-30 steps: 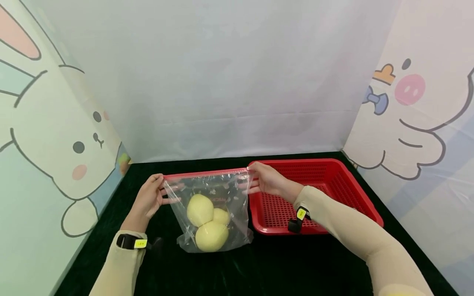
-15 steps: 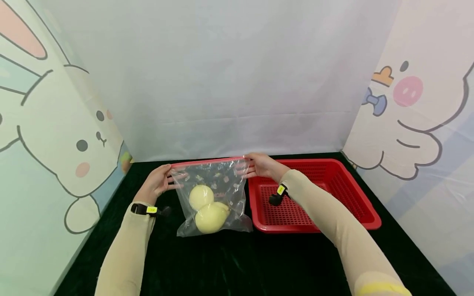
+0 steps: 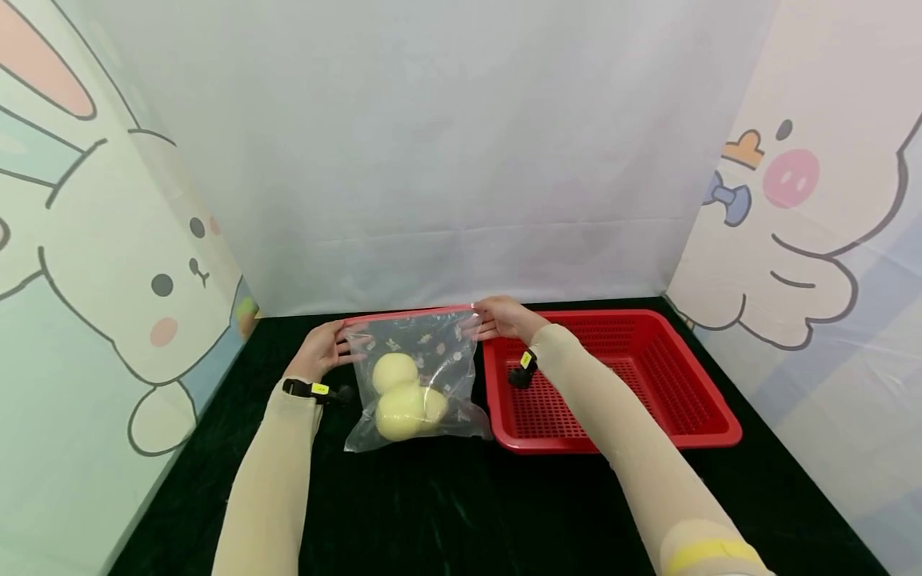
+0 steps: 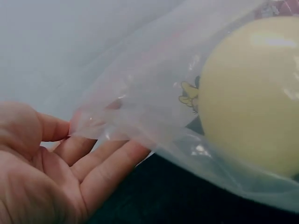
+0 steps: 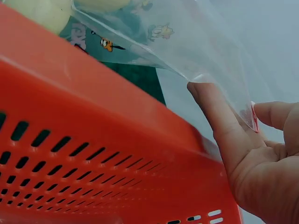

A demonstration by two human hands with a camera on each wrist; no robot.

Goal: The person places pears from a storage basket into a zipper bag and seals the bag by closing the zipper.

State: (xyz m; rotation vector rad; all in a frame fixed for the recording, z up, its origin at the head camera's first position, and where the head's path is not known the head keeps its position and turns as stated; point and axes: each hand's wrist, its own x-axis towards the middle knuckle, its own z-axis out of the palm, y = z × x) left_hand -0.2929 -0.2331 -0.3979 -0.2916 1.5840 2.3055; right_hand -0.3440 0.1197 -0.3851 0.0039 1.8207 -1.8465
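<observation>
A clear zip bag [image 3: 432,340] with a red top strip stands between the hands, printed with small figures. Inside it several pale yellow, round, fruit-like things [image 3: 399,412] lie bunched near the bottom. My left hand [image 3: 322,350] pinches the bag's left top corner between thumb and finger, while its other fingers reach out along the film. At the opposite corner, my right hand [image 3: 507,318] pinches the end of the red strip. In the left wrist view one yellow round thing [image 4: 252,93] shows large through the film. The strip looks drawn straight between both hands.
A red perforated plastic basket [image 3: 720,436] stands right of the bag, under the right forearm, its left rim close to the bag. Dark green cloth [image 3: 446,520] covers the table. Pale printed curtains [image 3: 461,160] enclose the back and sides.
The bag and both hands have moved away from the person, toward the back. The left hand has shifted right, so the top corners are closer. The yellow things have rolled together inside.
</observation>
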